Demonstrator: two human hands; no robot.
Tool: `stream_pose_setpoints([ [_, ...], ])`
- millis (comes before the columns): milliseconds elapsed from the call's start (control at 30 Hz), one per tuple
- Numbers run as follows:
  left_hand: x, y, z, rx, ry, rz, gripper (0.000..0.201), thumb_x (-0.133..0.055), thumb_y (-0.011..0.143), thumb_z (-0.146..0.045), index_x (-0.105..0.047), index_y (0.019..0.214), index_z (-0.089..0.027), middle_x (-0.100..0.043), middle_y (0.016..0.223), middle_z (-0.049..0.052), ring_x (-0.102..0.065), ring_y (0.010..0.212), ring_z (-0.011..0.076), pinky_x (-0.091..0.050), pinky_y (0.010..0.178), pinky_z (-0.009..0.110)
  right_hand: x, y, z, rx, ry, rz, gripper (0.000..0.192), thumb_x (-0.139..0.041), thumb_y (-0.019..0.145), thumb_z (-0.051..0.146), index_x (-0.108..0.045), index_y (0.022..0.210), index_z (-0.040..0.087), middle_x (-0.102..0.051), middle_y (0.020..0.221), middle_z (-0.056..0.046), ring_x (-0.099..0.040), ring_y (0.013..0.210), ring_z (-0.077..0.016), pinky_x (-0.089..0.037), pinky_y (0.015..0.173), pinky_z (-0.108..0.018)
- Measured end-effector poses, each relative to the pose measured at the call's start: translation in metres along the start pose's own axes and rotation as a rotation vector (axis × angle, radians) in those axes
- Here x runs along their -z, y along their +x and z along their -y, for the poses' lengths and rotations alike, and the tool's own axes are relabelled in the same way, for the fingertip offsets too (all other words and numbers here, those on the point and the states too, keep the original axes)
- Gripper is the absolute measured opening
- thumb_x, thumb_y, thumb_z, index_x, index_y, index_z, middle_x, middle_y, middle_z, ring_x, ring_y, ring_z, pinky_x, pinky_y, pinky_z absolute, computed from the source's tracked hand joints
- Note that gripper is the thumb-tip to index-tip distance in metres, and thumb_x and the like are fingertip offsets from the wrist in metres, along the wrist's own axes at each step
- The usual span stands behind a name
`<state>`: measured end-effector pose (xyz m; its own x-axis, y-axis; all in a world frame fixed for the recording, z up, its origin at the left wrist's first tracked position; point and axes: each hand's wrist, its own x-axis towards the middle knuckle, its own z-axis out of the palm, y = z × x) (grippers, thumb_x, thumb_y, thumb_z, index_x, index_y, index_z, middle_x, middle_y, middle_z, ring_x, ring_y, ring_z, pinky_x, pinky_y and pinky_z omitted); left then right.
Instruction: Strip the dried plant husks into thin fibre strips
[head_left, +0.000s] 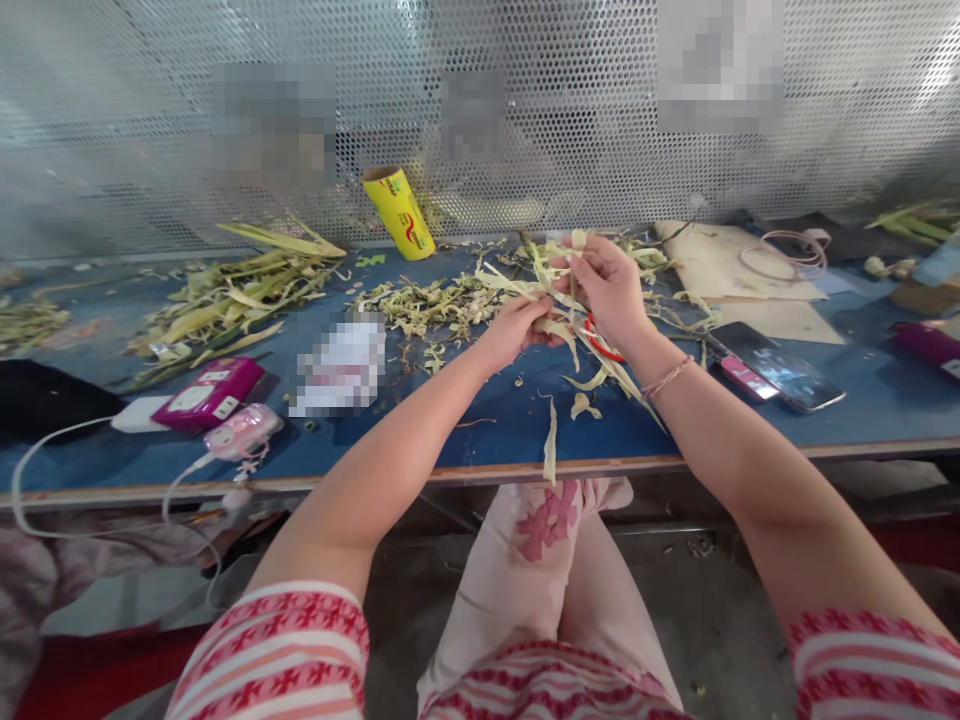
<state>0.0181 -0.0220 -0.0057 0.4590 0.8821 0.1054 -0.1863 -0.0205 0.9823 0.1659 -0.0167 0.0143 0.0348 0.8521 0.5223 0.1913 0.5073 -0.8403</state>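
Observation:
Over the blue tabletop, my left hand (517, 330) is closed around pale dried leaf strips (561, 332). My right hand (609, 285) sits just to its right and slightly farther away, fingers pinched on the upper part of the strips. A red loop (604, 340), like a scissors handle, shows under my right hand; whether I hold it, I cannot tell. Long pale strips hang below my hands toward the table edge. A heap of curled dried plant scraps (427, 305) lies to the left of my hands. One loose strip (551, 440) overhangs the front edge.
Along the back stands a perforated metal panel (540, 200) with a yellow cardboard tube (399, 213) leaning there. Longer leaves (225, 300) lie at left, near a purple box (212, 392) and a cabled pink case (244, 432). At right are a phone (780, 368) and brown paper (727, 260).

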Motion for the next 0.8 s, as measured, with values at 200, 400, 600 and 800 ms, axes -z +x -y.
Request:
stream_pose_setpoints([
  [200,0.002,0.001,-0.002,0.034,-0.031,-0.071,0.018,-0.053,0.093,-0.028,-0.053,0.080,-0.017,-0.066,0.061,0.001,-0.064,0.052,0.0111,-0.053,0.059,0.025,0.003,-0.004,0.002,0.120,-0.116,0.107,0.026,-0.052,0.090,0.024,-0.076,0.098,0.025,-0.068,0.090,-0.002,-0.062,0.074,-0.0136,-0.054,0.082,-0.034],
  [400,0.003,0.001,-0.001,-0.006,0.013,-0.050,0.018,-0.056,0.091,-0.029,-0.050,0.078,-0.017,-0.064,0.065,0.000,-0.065,0.054,0.0116,-0.053,0.061,0.026,0.001,-0.004,0.000,0.058,-0.069,0.174,0.030,-0.046,0.089,0.020,-0.075,0.098,0.022,-0.064,0.089,-0.002,-0.060,0.078,-0.0139,-0.052,0.082,-0.032],
  [600,0.007,0.005,0.003,-0.106,0.134,-0.074,0.020,-0.055,0.089,-0.028,-0.051,0.073,-0.017,-0.069,0.077,0.004,-0.070,0.078,0.0169,-0.057,0.077,0.033,0.002,0.004,-0.007,0.041,-0.055,0.049,0.026,-0.048,0.096,0.034,-0.068,0.109,0.025,-0.066,0.091,-0.002,-0.061,0.085,-0.0148,-0.051,0.081,-0.030],
  [800,0.009,0.004,0.004,-0.161,0.177,-0.116,0.019,-0.056,0.089,-0.030,-0.056,0.074,-0.018,-0.071,0.079,0.004,-0.069,0.078,0.0165,-0.056,0.078,0.032,0.009,0.011,-0.014,0.037,-0.152,-0.014,0.049,-0.047,0.092,0.066,-0.070,0.094,0.022,-0.063,0.078,-0.003,-0.061,0.077,-0.0180,-0.051,0.073,-0.033],
])
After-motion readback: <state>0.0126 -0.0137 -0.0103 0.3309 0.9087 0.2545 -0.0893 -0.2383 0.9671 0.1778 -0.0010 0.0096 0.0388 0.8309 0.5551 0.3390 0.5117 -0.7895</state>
